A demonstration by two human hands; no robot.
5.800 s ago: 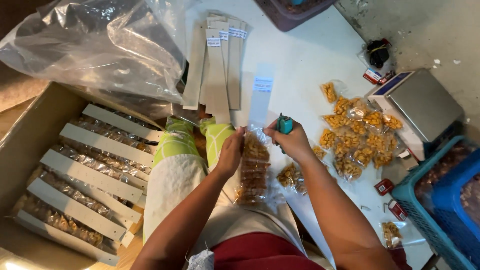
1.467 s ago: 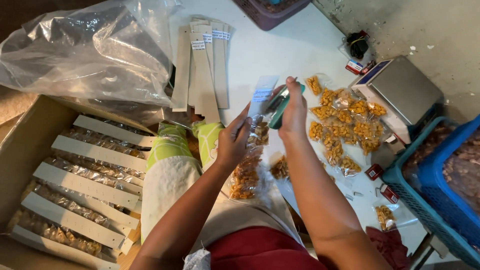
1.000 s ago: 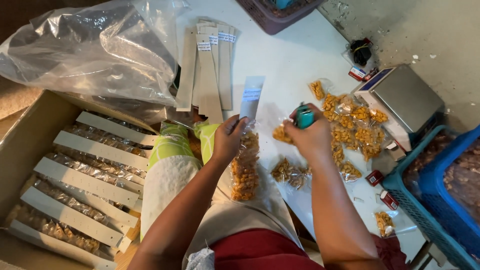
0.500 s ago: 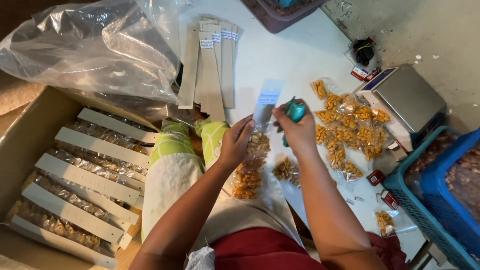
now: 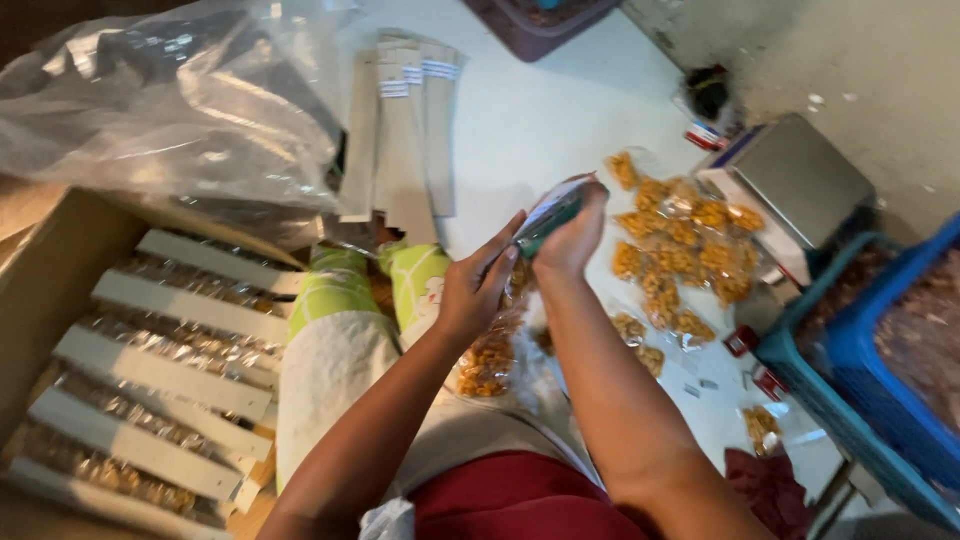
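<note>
My left hand (image 5: 478, 292) pinches the top of a strip of clear packets filled with orange snacks (image 5: 488, 352), which hangs down over my lap. My right hand (image 5: 575, 235) grips a green stapler (image 5: 547, 220) and presses it against the pale header card at the strip's top, right beside my left fingertips. The card is mostly hidden by the stapler and my fingers. Both hands meet above the white table (image 5: 540, 120).
A cardboard box (image 5: 40, 260) at left holds rows of finished carded packs. A big clear plastic bag (image 5: 170, 100) lies behind it, next to a stack of grey cards (image 5: 400, 120). Loose snack packets (image 5: 680, 250), a scale (image 5: 790, 180) and a blue crate (image 5: 880, 350) stand at right.
My right hand with the stapler swung away to the right, then came back to the top of the strip. The left hand has kept hold of the strip throughout.
</note>
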